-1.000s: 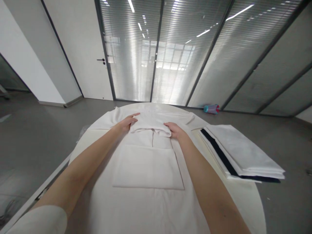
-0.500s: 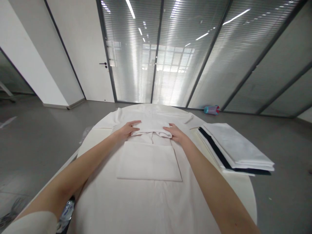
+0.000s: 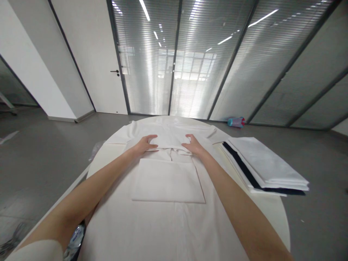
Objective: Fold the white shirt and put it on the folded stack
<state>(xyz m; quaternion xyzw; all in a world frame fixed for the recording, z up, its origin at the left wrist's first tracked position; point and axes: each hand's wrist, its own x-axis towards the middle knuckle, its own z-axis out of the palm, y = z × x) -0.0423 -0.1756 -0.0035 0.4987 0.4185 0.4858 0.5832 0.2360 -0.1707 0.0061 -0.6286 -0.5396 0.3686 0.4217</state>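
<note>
A white short-sleeved garment, apparently a shirt, is spread over a round table, its sleeves toward the far edge. On it lies a flat white rectangular panel; whether this is board or folded cloth I cannot tell. Just beyond the panel is a folded-over band of the white fabric. My left hand rests at the band's left end, thumb and index finger apart. At the right end lies my right hand, its thumb and index finger also apart. The remaining fingers of both hands are largely hidden.
A stack of folded white and dark cloth sits on the right side of the table, overhanging its edge. A blue and red striped object is on the floor by the glass wall. Clear plastic shows beyond the left edge.
The folded band has settled flatter, and its bunched right end has dropped. Both hands have stayed nearly in place, with thumbs and index fingers more clearly spread.
</note>
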